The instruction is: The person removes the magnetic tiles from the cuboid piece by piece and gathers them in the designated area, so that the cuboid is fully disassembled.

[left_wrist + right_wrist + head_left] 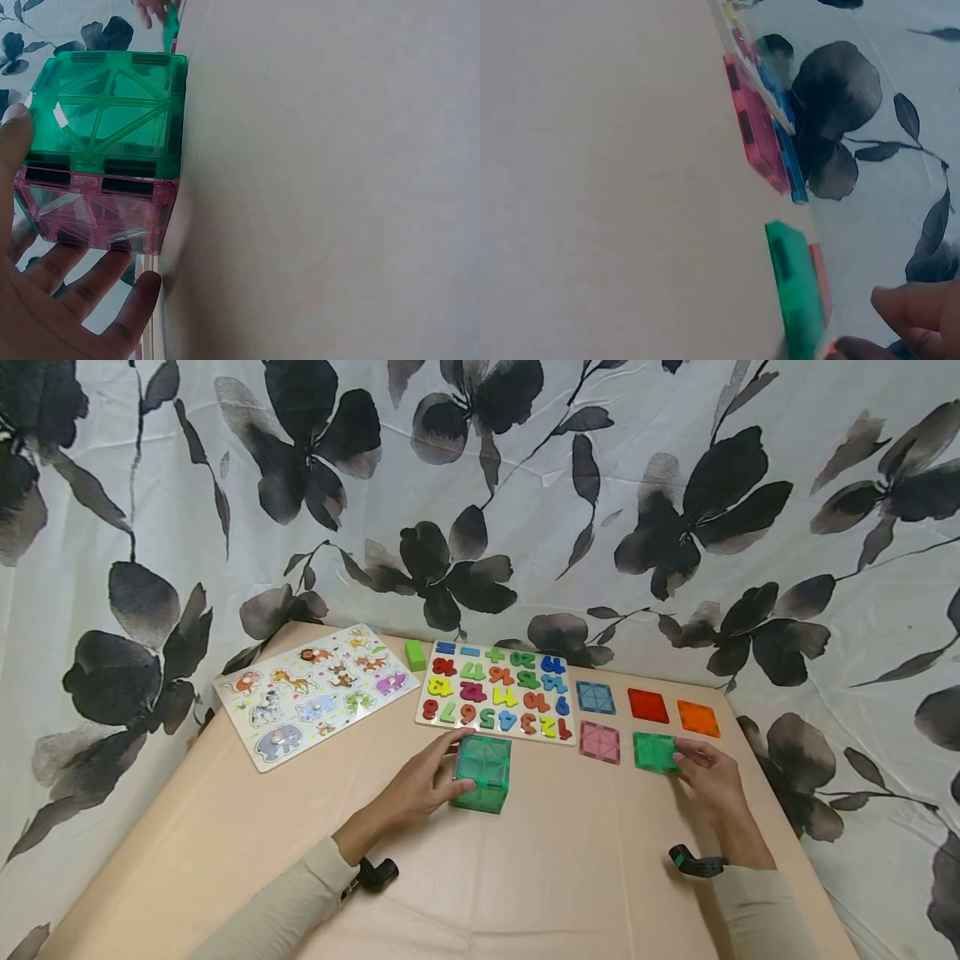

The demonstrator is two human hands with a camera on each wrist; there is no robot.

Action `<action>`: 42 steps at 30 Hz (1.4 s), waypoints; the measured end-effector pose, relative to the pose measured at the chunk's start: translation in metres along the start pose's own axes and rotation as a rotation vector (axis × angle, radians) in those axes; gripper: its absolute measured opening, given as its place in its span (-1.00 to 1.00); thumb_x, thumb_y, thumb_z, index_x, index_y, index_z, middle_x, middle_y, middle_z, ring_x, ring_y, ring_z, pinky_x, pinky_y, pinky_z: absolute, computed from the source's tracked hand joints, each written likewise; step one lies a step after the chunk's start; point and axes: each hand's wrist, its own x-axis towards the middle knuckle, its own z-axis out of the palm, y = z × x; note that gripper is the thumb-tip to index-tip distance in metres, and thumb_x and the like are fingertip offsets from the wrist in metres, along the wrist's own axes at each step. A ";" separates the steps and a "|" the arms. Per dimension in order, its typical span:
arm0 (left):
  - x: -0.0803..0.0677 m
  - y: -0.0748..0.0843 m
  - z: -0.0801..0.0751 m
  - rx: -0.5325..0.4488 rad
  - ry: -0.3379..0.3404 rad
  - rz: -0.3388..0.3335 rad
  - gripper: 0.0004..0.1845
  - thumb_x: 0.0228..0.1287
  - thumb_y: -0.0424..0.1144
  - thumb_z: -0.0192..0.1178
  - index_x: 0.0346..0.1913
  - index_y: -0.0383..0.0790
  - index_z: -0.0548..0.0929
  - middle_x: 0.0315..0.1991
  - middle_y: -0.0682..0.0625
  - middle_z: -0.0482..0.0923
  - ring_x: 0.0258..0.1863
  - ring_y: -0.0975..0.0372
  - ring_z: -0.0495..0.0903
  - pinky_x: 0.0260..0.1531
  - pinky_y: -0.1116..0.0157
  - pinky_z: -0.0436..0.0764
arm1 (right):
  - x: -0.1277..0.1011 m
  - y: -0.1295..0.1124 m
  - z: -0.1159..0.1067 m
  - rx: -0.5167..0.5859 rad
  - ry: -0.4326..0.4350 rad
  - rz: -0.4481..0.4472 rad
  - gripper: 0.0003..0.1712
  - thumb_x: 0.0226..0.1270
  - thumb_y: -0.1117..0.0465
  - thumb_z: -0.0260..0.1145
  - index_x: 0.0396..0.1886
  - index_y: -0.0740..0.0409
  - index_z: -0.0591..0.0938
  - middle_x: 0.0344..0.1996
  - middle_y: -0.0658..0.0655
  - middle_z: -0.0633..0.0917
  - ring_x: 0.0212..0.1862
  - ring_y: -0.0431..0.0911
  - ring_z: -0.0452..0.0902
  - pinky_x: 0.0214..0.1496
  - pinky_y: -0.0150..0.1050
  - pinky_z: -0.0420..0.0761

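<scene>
Cube of see-through green and pink plastic tiles (482, 774) sits near the front edge of a white board of coloured raised numbers (517, 736), on the beige surface (577, 860). The left hand (412, 785) grips it from its left side, thumb against one side and fingers round another; the left wrist view shows a green face and a pink face. Off to the right, the right hand (716, 778) pinches a square translucent green plastic tile (651, 752) at its right edge. Square translucent tiles lie around that one: red (648, 706) just behind, orange (698, 718) behind and to the right, pink (600, 742) to its left and blue (596, 697) behind the pink. A small lime-green block (415, 656) stands between the number board and a white board of cartoon animals (352, 723), before a white cloth with dark flowers (555, 485)
</scene>
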 end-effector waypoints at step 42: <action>-0.002 0.001 0.003 0.016 0.034 0.026 -0.16 0.45 -0.03 0.40 0.65 0.08 0.20 0.59 -0.10 0.35 0.53 -0.06 0.45 0.56 -0.20 0.35 | -0.123 -0.085 0.200 0.165 -0.655 -0.194 -0.47 0.56 0.30 0.34 0.45 -0.06 0.58 0.02 0.20 0.83 0.11 0.01 0.74 0.27 -0.29 0.59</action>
